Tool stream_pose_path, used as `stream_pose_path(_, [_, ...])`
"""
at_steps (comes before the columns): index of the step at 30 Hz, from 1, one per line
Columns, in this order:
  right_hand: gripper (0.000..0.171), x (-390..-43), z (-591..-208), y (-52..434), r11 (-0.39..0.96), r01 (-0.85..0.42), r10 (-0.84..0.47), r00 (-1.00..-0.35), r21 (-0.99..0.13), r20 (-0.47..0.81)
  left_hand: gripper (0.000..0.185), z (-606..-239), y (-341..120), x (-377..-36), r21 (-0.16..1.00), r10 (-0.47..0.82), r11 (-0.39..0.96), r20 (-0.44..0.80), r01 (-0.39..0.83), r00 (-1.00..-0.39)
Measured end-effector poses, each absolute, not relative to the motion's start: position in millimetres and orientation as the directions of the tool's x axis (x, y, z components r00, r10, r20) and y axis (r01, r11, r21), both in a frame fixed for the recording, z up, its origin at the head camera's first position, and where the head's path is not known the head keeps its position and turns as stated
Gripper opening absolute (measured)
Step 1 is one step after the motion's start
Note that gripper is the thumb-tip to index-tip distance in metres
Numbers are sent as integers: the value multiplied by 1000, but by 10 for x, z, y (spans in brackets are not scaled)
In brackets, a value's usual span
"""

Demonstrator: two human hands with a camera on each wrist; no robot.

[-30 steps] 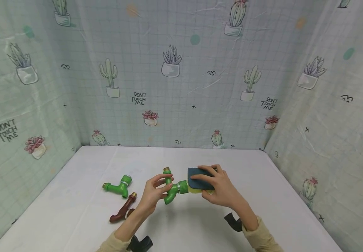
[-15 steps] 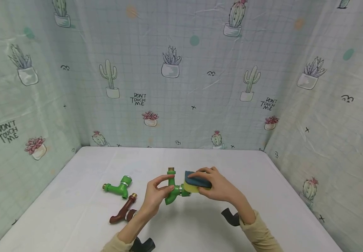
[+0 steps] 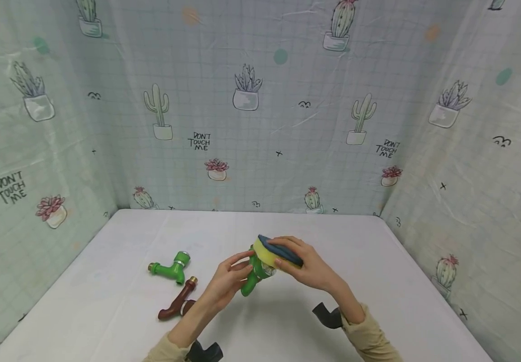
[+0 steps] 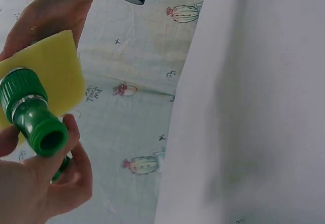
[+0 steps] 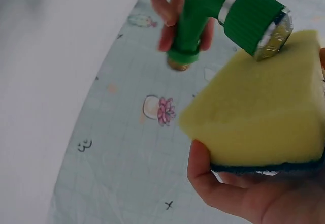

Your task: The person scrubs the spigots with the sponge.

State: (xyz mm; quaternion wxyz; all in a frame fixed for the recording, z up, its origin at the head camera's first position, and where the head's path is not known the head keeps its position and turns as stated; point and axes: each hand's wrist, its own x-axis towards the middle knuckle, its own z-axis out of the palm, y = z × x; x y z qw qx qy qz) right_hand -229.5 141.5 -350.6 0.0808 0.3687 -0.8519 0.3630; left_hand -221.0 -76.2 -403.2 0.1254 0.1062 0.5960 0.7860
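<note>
Centrally, low in the frame, our left hand (image 3: 226, 281) pinches the green tap (image 3: 252, 279) while our right hand (image 3: 307, 266) clasps the sponge (image 3: 273, 253) pressed onto its top.

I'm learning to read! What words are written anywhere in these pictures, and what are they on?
"DON'T TOUCH ME" on the cactus-print cloth at the back, left of middle.
"DON'T TOUCH ME" on the same cloth, back right.
"DON'T TOUCH ME" on the left side of the cloth.
No words show on the green tap, the sponge or the other taps.
</note>
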Motion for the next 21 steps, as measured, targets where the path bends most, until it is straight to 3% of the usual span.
stream_pose_path(4, [37,-2307,-3514,1416,410,-680,-565,-713,-608,415,49,-4032,-792,-2220,972,485,-222,41,-78,-873])
stream_pose_path(8, [38,-2301,-3523,1428,422,-677,-560,-718,-603,414,49,-4038,-778,-2207,982,559,-161,7,-100,-829])
stream_pose_path(21, [37,-2250,-3473,1504,497,-770,-617,-638,-400,461,46,-4053,-720,-2148,1000,473,-7,-15,-21,-881])
